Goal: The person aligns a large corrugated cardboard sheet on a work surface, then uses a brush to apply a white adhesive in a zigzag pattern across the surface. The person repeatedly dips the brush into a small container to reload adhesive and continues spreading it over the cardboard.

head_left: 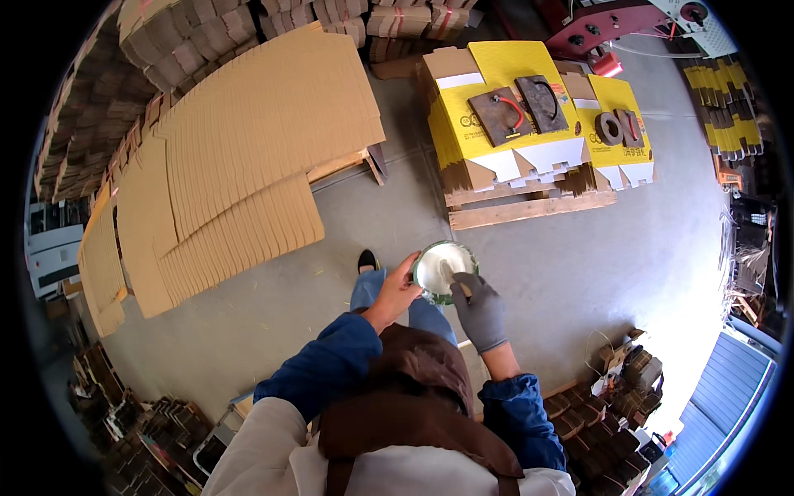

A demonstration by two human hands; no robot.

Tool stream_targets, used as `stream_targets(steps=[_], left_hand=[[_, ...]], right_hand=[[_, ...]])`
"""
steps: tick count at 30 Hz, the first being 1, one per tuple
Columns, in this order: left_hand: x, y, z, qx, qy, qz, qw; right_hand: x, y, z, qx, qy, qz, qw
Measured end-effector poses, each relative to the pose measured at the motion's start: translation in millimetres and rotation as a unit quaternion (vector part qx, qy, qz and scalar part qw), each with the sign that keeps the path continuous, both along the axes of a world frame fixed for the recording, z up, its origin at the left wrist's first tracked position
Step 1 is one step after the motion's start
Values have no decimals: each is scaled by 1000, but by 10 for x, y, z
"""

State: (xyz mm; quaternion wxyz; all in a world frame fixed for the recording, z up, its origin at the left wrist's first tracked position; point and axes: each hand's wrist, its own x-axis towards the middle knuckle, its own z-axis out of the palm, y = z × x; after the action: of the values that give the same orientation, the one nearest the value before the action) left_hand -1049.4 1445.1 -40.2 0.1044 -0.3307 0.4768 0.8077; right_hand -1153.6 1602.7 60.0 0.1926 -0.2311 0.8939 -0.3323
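Note:
My bare left hand (395, 296) grips a green-rimmed round tub (421, 291) by its left side, in front of my legs. White paste (434, 258) coats the inside of the tub. In my gloved right hand (480, 312) is a brush-like tool (447, 273), its pale end down in the paste; the fingers cover most of its handle, so its exact kind is hard to make out. The right hand wears a grey glove and sits over the tub's right edge.
Overlapping brown cardboard sheets (265, 140) spread on a pallet at left. Ahead, yellow printed cartons (488, 66) are stacked on a wooden pallet (529, 212), with metal weights (501, 116) on top. A dark red machine (608, 29) stands far right. Cardboard bundles (608, 413) lie behind at right.

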Motion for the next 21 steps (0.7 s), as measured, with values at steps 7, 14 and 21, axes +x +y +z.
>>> stream_targets(steps=[7, 14, 21], left_hand=[[-203, -293, -1696, 21, -67, 40, 997], [-818, -732, -4247, 14, -95, 61, 993], [-1319, -1194, -6244, -6, -111, 21, 994]], right_hand=[[-226, -345, -1762, -11, -56, -7, 998], [-693, -821, -4374, -8, -76, -42, 996], [-1114, -1227, -6548, -87, -72, -135, 984]])
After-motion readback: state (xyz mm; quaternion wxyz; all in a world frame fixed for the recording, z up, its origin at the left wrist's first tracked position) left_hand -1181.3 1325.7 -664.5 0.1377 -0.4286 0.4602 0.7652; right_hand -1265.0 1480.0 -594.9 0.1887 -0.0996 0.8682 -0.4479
